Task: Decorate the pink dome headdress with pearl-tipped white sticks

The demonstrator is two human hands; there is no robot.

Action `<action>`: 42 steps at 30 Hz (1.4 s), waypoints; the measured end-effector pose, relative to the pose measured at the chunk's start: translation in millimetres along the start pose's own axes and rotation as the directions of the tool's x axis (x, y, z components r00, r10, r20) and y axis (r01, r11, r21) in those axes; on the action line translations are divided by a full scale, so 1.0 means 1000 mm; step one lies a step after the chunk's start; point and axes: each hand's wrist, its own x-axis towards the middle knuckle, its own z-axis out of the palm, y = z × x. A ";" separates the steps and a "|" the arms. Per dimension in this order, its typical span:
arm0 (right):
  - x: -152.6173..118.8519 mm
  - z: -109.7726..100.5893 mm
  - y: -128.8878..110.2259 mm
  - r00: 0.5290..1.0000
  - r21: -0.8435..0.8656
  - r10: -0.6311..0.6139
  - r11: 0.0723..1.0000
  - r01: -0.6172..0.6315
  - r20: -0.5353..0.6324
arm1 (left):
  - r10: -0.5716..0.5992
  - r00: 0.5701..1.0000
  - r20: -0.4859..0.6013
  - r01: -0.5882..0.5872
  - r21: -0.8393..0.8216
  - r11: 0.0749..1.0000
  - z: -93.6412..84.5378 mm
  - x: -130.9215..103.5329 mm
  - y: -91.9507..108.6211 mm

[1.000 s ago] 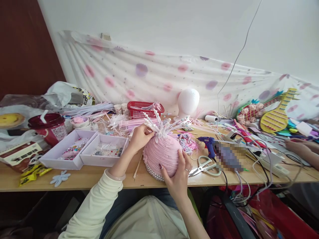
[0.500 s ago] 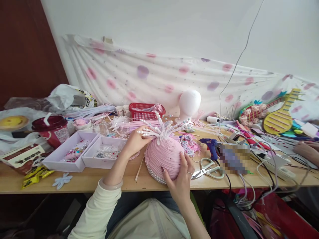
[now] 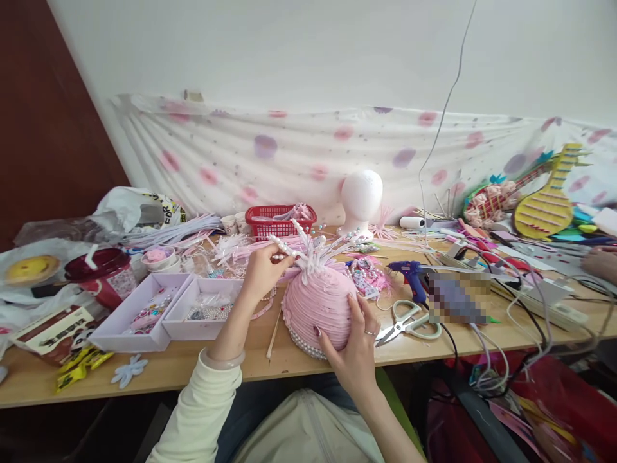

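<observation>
Left fingers (image 3: 276, 256): pinched shut on a pearl-tipped stem (image 3: 282, 245), one of the white spray fanning from the crown of the pink dome.
Left hand (image 3: 263, 273): raised just left of the dome's top, wrist wearing a pale bangle (image 3: 222, 360), cream sleeve below.
Right fingers (image 3: 357, 307): spread and curved flat against the near right flank of the dome, gripping it; ring on one finger, dark nails.
Right hand (image 3: 357, 347): cupping the dome from the near side at the table edge.
Pink dome (image 3: 315, 302): ribbed, pearl-trimmed at the base, tilted on the wooden table (image 3: 183, 363) near its front edge, centre of the scene.
Left of dome: two shallow white trays (image 3: 164, 308) of beads, a thin wooden stick (image 3: 273, 334) between tray and dome.
Right of dome: scissors (image 3: 409, 325), then a blue glue gun (image 3: 409, 273) slightly farther.
Far side: red basket (image 3: 280, 222), white foam head (image 3: 361, 196) against the spotted cloth.
Far right edge: another person's hand (image 3: 600, 262), resting on the table.
</observation>
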 end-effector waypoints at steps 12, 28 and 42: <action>0.023 -0.032 0.040 0.979 0.199 -0.027 0.980 -0.014 0.201 | 0.043 0.993 0.112 -0.052 0.082 0.995 0.003 0.013 0.006; 0.037 -0.064 0.071 0.989 0.111 0.145 0.984 -0.141 -0.031 | -0.037 0.963 0.265 -0.003 0.148 0.989 0.005 -0.001 0.017; 0.091 -0.095 0.145 0.854 -0.238 0.519 0.825 -0.513 -0.040 | 0.005 0.934 0.358 -0.010 0.012 1.000 -0.001 -0.007 0.007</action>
